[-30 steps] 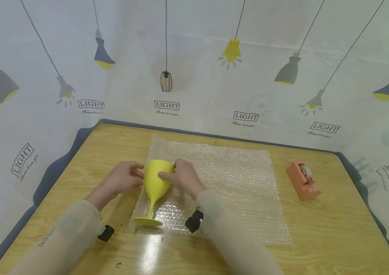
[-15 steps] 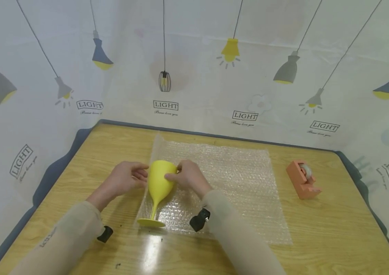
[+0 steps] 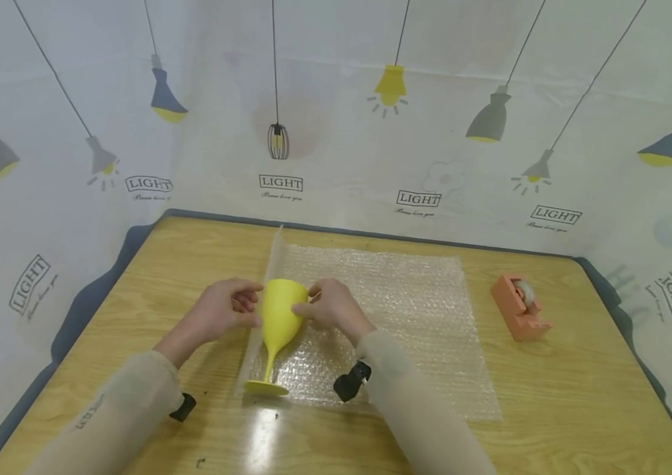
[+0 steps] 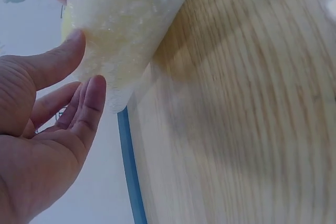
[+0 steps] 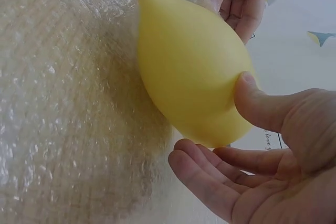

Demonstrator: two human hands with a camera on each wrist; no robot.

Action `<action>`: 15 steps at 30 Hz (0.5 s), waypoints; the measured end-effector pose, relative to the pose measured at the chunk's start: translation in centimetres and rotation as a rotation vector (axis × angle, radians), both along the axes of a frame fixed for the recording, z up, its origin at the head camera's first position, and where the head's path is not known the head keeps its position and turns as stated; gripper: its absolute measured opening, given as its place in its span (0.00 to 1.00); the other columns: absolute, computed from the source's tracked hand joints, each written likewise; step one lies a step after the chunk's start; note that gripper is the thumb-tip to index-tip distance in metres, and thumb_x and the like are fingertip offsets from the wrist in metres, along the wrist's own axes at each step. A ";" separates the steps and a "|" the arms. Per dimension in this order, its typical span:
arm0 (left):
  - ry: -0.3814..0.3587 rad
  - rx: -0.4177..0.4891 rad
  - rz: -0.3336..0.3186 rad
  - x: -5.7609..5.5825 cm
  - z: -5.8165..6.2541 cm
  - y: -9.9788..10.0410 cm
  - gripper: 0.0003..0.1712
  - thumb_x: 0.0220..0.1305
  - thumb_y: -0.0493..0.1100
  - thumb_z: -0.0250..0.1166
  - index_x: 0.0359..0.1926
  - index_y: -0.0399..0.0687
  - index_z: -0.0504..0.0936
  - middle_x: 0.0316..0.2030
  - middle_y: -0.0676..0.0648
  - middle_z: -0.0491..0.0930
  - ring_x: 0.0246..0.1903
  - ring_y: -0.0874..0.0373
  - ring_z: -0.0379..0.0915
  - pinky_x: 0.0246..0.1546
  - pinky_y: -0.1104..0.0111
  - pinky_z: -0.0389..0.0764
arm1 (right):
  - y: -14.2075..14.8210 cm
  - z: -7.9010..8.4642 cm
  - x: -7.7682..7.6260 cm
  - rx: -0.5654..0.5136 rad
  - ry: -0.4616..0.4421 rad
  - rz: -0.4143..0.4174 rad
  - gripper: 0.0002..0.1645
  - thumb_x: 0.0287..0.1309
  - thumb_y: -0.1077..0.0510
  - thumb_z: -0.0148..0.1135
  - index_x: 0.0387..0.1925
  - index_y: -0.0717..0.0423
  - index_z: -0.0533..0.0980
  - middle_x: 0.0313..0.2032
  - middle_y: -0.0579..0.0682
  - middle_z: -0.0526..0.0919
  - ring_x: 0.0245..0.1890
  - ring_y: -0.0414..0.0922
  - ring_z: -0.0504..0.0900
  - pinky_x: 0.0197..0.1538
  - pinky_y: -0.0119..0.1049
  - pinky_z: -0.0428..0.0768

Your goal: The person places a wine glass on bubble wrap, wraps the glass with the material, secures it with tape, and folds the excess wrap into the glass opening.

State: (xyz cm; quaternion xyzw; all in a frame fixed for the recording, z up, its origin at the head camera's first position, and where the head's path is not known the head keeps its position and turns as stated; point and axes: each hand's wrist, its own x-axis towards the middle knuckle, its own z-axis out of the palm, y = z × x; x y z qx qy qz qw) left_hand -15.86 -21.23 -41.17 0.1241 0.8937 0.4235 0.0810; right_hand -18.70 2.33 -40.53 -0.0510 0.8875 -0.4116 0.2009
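Observation:
A yellow goblet lies on its side along the left part of a bubble wrap sheet, with its foot toward me and its rim away. My right hand holds the bowl near the rim, thumb on the outside and fingers at the mouth, as the right wrist view shows. On the other side, my left hand holds the raised left edge of the wrap against the bowl. In the left wrist view the thumb and curved fingers meet the wrap, and the goblet shows faintly yellow through it.
An orange tape dispenser with a roll of tape stands on the wooden table, right of the wrap. Behind the table hangs a pale cloth printed with lamps. Dark edging runs along the table's back.
Both hands and the goblet have shifted slightly to the right. The left edge of the bubble wrap has come up and folded in toward the goblet. The tape dispenser stays put.

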 end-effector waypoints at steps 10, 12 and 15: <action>0.001 -0.020 -0.024 0.1 -0.3 0.5 0.36 0.59 0.39 0.77 0.66 0.37 0.74 0.72 0.36 0.66 0.62 0.28 0.72 0.59 0.43 0.80 | 0.9 -0.2 0.1 -0.005 0.006 0.012 0.33 0.59 0.50 0.76 0.58 0.67 0.77 0.49 0.60 0.86 0.45 0.52 0.86 0.49 0.44 0.88; 0.000 -0.020 -0.020 0.1 -0.4 0.7 0.36 0.59 0.38 0.76 0.67 0.38 0.74 0.73 0.37 0.67 0.63 0.29 0.72 0.60 0.43 0.80 | 1.1 -0.3 0.1 0.003 0.016 0.015 0.32 0.59 0.50 0.76 0.57 0.67 0.78 0.48 0.60 0.87 0.46 0.53 0.86 0.50 0.45 0.87; 0.006 -0.021 -0.021 0.1 -0.5 0.9 0.36 0.60 0.38 0.76 0.67 0.38 0.74 0.73 0.37 0.67 0.63 0.29 0.72 0.59 0.43 0.81 | 1.3 -0.5 0.0 0.007 0.027 0.019 0.31 0.59 0.51 0.76 0.56 0.67 0.78 0.48 0.60 0.87 0.47 0.54 0.85 0.51 0.45 0.87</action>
